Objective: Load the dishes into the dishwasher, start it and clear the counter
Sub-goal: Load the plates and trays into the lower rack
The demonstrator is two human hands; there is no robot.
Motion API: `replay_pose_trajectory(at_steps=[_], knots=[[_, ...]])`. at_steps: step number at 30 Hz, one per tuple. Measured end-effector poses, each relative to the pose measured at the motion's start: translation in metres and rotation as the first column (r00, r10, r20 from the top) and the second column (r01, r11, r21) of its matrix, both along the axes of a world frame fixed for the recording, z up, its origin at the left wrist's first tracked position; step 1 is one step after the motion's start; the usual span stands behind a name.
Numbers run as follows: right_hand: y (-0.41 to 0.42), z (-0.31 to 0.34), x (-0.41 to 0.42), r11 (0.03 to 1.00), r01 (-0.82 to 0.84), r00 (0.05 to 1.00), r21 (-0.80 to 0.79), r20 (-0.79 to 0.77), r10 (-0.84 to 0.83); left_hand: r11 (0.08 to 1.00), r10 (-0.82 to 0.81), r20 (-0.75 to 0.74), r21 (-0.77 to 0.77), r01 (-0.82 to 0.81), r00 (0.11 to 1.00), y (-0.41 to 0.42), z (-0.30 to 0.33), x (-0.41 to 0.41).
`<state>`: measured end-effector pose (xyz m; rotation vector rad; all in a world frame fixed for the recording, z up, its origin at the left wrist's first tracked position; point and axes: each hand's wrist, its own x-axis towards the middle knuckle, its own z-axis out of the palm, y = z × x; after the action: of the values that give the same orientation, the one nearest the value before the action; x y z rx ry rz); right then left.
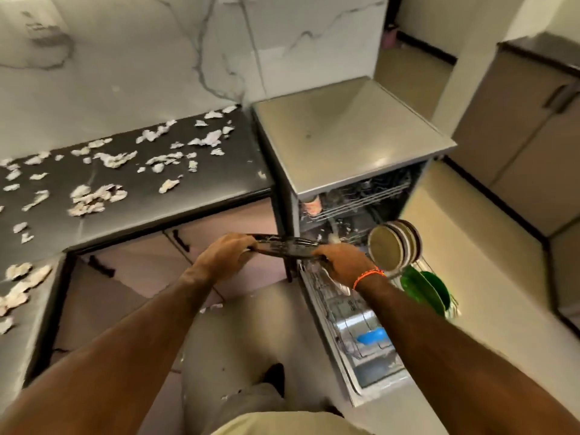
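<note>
I hold a dark flat plate (284, 248) edge-on with both hands, just left of the open dishwasher (354, 142). My left hand (224, 254) grips its left rim and my right hand (343, 266) grips its right rim. The lower rack (317, 287) is pulled out over the open door. It holds several upright brown-rimmed plates (394, 244), green plates (426, 290) and a blue item (373, 335). An upper rack (361, 196) sits inside the machine.
The black L-shaped counter (201, 180) at left is strewn with several torn paper scraps (94, 196). Cabinets with dark handles (180, 240) run below it. A few scraps lie on the floor (216, 307). Beige cabinets (527, 142) stand at right.
</note>
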<state>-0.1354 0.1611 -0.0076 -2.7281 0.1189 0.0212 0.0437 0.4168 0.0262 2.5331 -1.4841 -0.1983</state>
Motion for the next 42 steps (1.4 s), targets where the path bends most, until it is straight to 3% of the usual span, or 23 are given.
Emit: replay_pose_trajectory(at_steps=[2, 10, 16, 21, 30, 42], knots=[[-0.024, -0.001, -0.013, 0.99, 0.141, 0.99, 0.024, -0.022, -0.141, 0.999, -0.051, -0.033, 0.013, 0.051, 0.998, -0.04, 0.004, 0.006], [-0.093, -0.031, -0.05, 0.891, 0.446, 0.888, 0.079, -0.16, -0.431, 0.939, -0.333, -0.103, 0.061, 0.34, 0.937, -0.214, -0.008, 0.024], [-0.137, -0.094, -0.038, 0.759, 0.65, 0.743, 0.03, -0.236, -0.627, 0.827, -0.512, -0.229, 0.129, 0.547, 0.828, -0.326, -0.064, 0.056], [-0.152, -0.161, -0.016, 0.636, 0.769, 0.618, 0.066, -0.331, -0.713, 0.748, -0.571, -0.34, 0.16, 0.644, 0.747, -0.393, -0.13, 0.079], [-0.168, -0.27, 0.017, 0.494, 0.852, 0.518, 0.173, -0.411, -0.75, 0.772, -0.517, -0.428, 0.14, 0.619, 0.741, -0.433, -0.242, 0.106], [-0.174, -0.327, 0.036, 0.378, 0.897, 0.443, 0.231, -0.47, -0.764, 0.79, -0.45, -0.487, 0.173, 0.588, 0.748, -0.436, -0.304, 0.118]])
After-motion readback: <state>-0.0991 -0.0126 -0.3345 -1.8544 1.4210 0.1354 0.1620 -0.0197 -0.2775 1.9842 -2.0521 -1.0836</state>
